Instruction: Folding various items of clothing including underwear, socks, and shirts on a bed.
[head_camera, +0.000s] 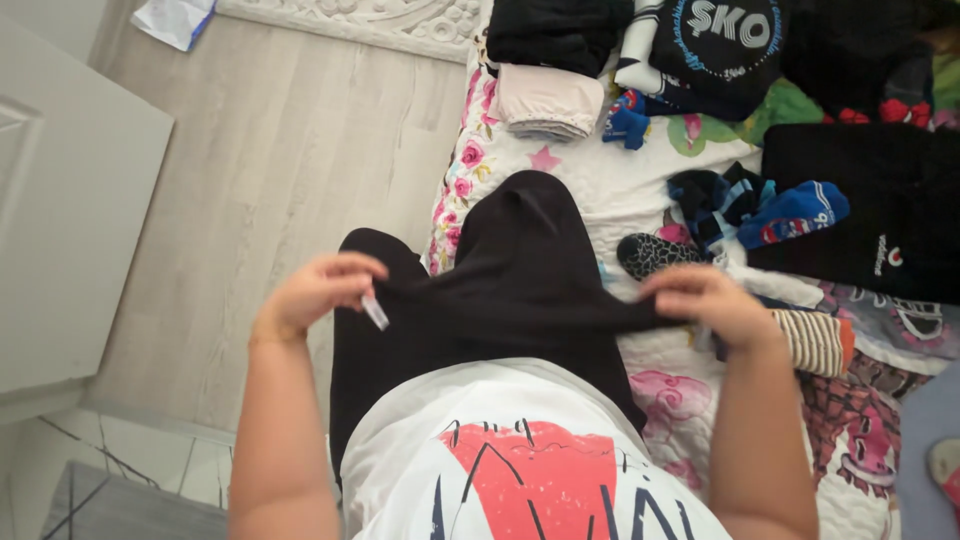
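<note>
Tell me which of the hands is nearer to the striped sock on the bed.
Right. The right hand grips the black garment just beside the striped sock, while the left hand holds the garment's far end, over the floor side.

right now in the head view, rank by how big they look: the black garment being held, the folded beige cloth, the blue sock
1. black garment, largest, though nearest the camera
2. beige cloth
3. blue sock, smallest, but close to the cloth

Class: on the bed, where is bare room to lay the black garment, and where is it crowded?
Free: the quilt between the beige folded cloth, the socks and the black garment. Crowded: the far edge and right side, with dark clothes.
</note>
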